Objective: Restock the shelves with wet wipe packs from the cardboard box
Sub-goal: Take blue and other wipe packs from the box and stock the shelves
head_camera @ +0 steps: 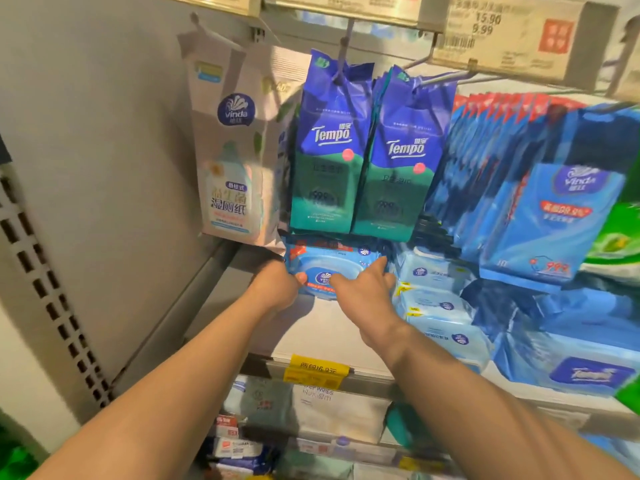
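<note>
A blue wet wipe pack (332,263) with a round lid lies flat at the back of the white shelf (322,336), under the hanging packs. My left hand (278,285) holds its left edge, thumb on top. My right hand (363,289) rests on its right front part with fingers stretched forward over it. The cardboard box is out of view.
Two blue-green Tempo packs (360,157) and a white Vinda pack (232,161) hang on hooks above. Light blue wipe packs (433,299) lie stacked right of my hands. More blue packs (540,209) fill the right side. A grey side panel (97,168) stands left. A lower shelf (311,410) holds more goods.
</note>
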A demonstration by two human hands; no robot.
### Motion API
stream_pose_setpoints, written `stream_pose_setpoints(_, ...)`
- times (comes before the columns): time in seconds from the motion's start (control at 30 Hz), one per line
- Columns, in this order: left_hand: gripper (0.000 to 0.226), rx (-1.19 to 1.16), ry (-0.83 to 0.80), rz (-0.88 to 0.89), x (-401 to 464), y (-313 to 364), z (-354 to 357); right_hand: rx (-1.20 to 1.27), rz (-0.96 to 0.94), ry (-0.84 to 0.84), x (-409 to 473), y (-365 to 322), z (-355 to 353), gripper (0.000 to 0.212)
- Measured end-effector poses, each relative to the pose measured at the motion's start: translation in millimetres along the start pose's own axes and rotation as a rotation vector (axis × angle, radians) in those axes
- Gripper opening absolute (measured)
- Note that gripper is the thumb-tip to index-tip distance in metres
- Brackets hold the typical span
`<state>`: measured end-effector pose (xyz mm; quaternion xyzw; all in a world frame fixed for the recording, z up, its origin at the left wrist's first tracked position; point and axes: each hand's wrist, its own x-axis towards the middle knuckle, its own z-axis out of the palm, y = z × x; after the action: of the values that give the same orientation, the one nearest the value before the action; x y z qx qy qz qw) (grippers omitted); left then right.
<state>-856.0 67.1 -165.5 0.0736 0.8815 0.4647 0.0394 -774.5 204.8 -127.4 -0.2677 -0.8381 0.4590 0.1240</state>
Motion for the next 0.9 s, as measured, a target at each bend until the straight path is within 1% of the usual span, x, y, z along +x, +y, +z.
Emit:
stream_pose_setpoints(0.1, 0.034, 0.035, 0.010, 0.008, -1.5, 5.3, 1.6, 0.009, -0.006, -0.023, 3.1, 1.6, 2.0, 0.112)
stream_pose_setpoints(0.17, 0.033, 0.004, 0.003, 0.011, -1.8, 6.7, 2.4, 0.011, 0.004, -0.043, 5.0, 1.2, 1.2, 0.114)
stream_pose_setpoints(0.3, 0.031, -0.061, -0.033, -0.014, -8.8, 7.6, -0.2, 0.041, 0.036, -0.071, 3.7, 1.1, -0.2, 0.111)
stream_pose_setpoints(0.4, 0.033, -0.117, -0.001, -0.028, -24.2, 9.4, -9.0, 0.067, 0.013, -0.076, -10.0, 2.6, -1.0, 0.111)
stream_pose_setpoints(0.47, 0.040, -0.074, 0.034, -0.035, -40.3, 12.0, -16.3, 0.086, 0.001, -0.064, -16.1, 11.5, -5.0, 0.098)
stream_pose_setpoints(0.57, 0.060, 0.029, 0.049, -0.045, -74.8, 14.3, -25.7, 0.077, -0.037, -0.130, -34.0, 18.8, -15.4, 0.055)
stream_pose_setpoints(0.6, 0.066, 0.052, 0.061, -0.043, -89.6, 13.8, -28.0, 0.050, -0.056, -0.171, -43.1, 20.1, -21.0, 0.045)
stream_pose_setpoints(0.63, 0.071, 0.072, 0.077, -0.032, -104.9, 13.4, -30.1, 0.011, -0.081, -0.212, -50.7, 22.0, -26.6, 0.043)
stream_pose_setpoints(0.73, 0.076, 0.175, 0.131, 0.007, -154.8, 13.0, -33.6, -0.123, -0.181, -0.311, -73.8, 25.9, -45.9, 0.053)
stream_pose_setpoints(0.8, 0.079, 0.258, 0.168, 0.008, -189.2, 15.2, -29.7, -0.197, -0.272, -0.354, -94.8, 29.6, -63.2, 0.056)
stream_pose_setpoints(0.9, 0.087, 0.420, 0.229, -0.008, -239.8, 20.1, -13.6, -0.206, -0.426, -0.411, -131.6, 50.5, -94.1, 0.052)
